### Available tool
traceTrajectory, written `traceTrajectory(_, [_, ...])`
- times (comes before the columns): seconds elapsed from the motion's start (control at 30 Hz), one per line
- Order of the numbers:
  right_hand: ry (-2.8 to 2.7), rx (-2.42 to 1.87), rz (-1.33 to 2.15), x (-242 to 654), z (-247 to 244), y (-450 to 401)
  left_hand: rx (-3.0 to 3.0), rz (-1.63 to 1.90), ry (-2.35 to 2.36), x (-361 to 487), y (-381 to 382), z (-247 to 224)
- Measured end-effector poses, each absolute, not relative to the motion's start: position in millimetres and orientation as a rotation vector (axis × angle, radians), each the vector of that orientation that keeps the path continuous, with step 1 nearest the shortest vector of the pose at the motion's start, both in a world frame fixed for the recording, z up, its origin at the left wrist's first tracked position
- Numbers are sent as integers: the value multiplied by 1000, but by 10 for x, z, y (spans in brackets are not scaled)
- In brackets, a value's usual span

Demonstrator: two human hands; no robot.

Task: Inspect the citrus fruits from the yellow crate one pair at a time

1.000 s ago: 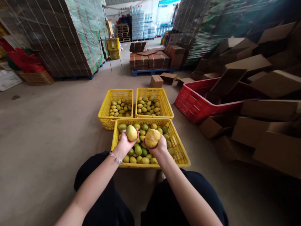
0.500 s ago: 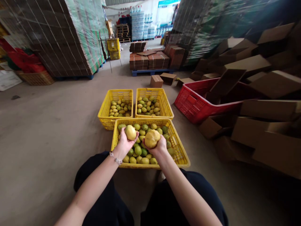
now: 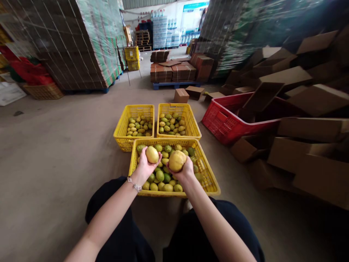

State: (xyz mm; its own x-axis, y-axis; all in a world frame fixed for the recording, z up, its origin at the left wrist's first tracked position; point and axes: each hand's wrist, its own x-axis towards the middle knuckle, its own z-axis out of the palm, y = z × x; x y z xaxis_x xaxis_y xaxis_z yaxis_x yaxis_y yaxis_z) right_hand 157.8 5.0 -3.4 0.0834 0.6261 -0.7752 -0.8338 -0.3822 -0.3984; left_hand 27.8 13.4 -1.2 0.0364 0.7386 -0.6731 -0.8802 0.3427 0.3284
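My left hand (image 3: 144,169) holds a smooth, yellow round fruit (image 3: 152,154) above the left part of the near yellow crate (image 3: 208,174). A larger, ribbed yellow fruit (image 3: 177,161) rests in my right hand (image 3: 186,171), over the middle of the same crate. Green and yellow fruits (image 3: 160,176) lie below both hands in that crate. Behind it stand two more yellow crates side by side, the back left one (image 3: 120,129) and the back right one (image 3: 193,125), each with smaller-looking green and yellow fruits at the bottom.
To the right, a red crate (image 3: 234,127) holds cardboard, beside a heap of cardboard boxes (image 3: 289,153). Flattened cartons (image 3: 174,72) sit on a blue pallet ahead. Wrapped stacks (image 3: 92,43) rise on both sides. My knees are close to the near crate.
The larger fruit in my right hand has turned slightly, so its ribs show differently. Both hands stay in nearly the same place, and the view has tilted up very slightly.
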Motion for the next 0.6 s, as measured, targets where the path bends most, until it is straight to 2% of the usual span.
traceTrajectory(0.33, [273, -1175, 1608, 1575, -43, 61, -203, 1230, 830, 242, 152, -164])
traceTrajectory(0.6, [274, -1157, 1600, 1579, -52, 56, -232, 1289, 897, 246, 152, -46])
